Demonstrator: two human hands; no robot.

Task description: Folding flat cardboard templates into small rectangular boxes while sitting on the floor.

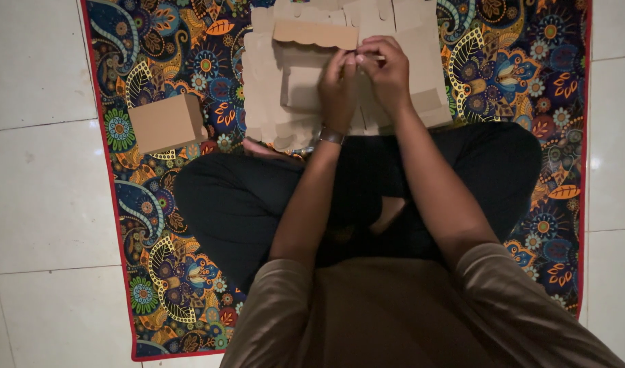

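I sit cross-legged on a colourful patterned mat (155, 259). Both hands are raised over a pile of flat brown cardboard cut-outs (264, 88). My left hand (337, 85), with a watch on the wrist, and my right hand (388, 71) pinch the right end of one scalloped-edged cardboard piece (312, 33), fingertips close together. The piece is held up above the stack, its long side stretching left.
A folded, closed brown cardboard box (166, 123) sits on the mat to the left of my knee. White floor tiles (33, 170) surround the mat on both sides. My dark-trousered legs (237, 197) fill the middle of the mat.
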